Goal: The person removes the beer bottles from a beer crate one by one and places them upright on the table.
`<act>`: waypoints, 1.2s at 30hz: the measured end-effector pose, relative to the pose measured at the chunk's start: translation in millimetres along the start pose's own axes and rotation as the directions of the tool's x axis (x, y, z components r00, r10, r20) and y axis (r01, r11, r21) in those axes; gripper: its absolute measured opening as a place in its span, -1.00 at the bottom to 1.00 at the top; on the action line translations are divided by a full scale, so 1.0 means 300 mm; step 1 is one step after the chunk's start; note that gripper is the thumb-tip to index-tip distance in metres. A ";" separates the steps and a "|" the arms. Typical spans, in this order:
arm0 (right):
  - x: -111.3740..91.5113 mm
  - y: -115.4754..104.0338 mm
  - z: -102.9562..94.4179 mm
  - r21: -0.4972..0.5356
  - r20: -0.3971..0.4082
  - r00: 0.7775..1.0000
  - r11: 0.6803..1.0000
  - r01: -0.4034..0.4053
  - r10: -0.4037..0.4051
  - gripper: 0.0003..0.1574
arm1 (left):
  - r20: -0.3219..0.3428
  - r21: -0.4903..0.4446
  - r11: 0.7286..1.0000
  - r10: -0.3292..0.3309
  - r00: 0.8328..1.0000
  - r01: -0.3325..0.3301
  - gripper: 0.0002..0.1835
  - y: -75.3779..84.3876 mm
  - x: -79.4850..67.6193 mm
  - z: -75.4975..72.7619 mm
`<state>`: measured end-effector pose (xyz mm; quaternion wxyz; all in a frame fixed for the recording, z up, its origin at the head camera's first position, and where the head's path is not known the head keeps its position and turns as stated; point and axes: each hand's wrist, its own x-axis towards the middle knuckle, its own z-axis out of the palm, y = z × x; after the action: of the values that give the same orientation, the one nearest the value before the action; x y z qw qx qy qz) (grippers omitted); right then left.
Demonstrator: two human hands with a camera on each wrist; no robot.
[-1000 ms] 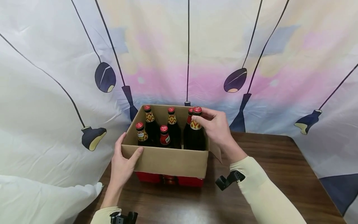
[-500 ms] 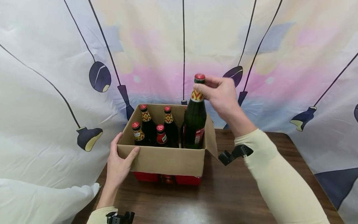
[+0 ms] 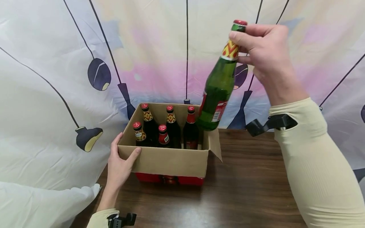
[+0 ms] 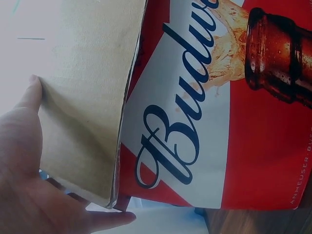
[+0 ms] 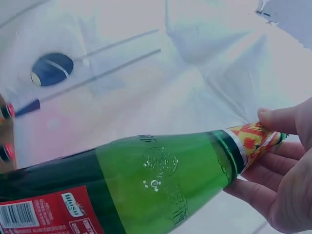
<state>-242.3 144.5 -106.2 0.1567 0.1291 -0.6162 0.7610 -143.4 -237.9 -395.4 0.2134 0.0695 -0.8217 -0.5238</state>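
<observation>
My right hand [image 3: 269,52] grips the neck of a green glass beer bottle [image 3: 219,84] with a red cap, a red-and-yellow neck label and a red back label. The bottle is tilted, its base beside the back right corner of the cardboard box [image 3: 169,161]. In the right wrist view, thumb and fingers close round the patterned neck label [image 5: 251,141]. My left hand [image 3: 120,167] holds the box at its front left corner, thumb over the front flap, other fingers along the left side. Several capped bottles, such as a red-necked bottle [image 3: 191,128], stand upright inside.
The box stands on a dark wood table [image 3: 242,190]. Its right flap [image 3: 215,144] sticks outward. Behind hangs a cloth [image 3: 159,47] printed with lamps, and white fabric [image 3: 42,202] bunches at the left. The box's red-and-white printed side [image 4: 195,146] shows in the left wrist view.
My right hand has drawn the green bottle up out of the box and to the right, now tilted. A red-necked bottle behind it has come into view. My left hand stays on the box.
</observation>
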 end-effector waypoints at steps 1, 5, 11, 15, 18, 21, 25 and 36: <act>0.003 -0.006 -0.013 -0.015 -0.007 1.000 1.000 0.001 -0.001 -0.56 | 0.000 -0.001 1.000 -0.002 1.000 0.002 -0.01 0.000 0.000 0.001; 0.006 0.015 -0.059 -0.115 -0.026 1.000 0.993 -0.001 -0.002 -0.55 | -0.008 -0.002 1.000 -0.004 1.000 0.004 -0.01 0.003 -0.001 -0.001; -0.005 0.161 -0.129 -0.281 -0.026 0.999 0.959 -0.044 0.039 -0.49 | -0.006 -0.001 1.000 0.002 1.000 -0.002 -0.02 0.004 -0.005 0.001; -0.019 0.277 -0.160 -0.389 -0.039 0.997 0.918 -0.082 0.072 -0.46 | -0.011 -0.005 1.000 -0.005 1.000 0.005 -0.03 0.002 -0.010 0.002; -0.031 0.357 -0.170 -0.425 -0.048 0.994 0.899 -0.109 0.098 -0.42 | -0.021 -0.012 1.000 -0.003 1.000 0.003 -0.04 0.001 -0.012 0.001; -0.044 0.426 -0.173 -0.451 -0.059 0.990 0.882 -0.138 0.125 -0.41 | -0.028 -0.017 1.000 0.003 1.000 -0.004 -0.06 0.000 -0.012 -0.001; -0.053 0.513 -0.170 -0.484 -0.044 0.991 0.866 -0.130 0.125 -0.44 | -0.031 -0.018 1.000 0.008 0.999 -0.009 -0.06 0.002 -0.009 -0.001; -0.094 0.719 -0.170 -0.471 -0.072 0.979 0.859 -0.202 0.191 -0.40 | -0.020 0.006 1.000 -0.006 1.000 0.006 -0.02 -0.005 -0.014 -0.008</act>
<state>-302.4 150.9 -321.3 0.1124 0.0144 -0.7922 0.5996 -138.7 -239.3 -397.2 0.2198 0.0779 -0.8209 -0.5212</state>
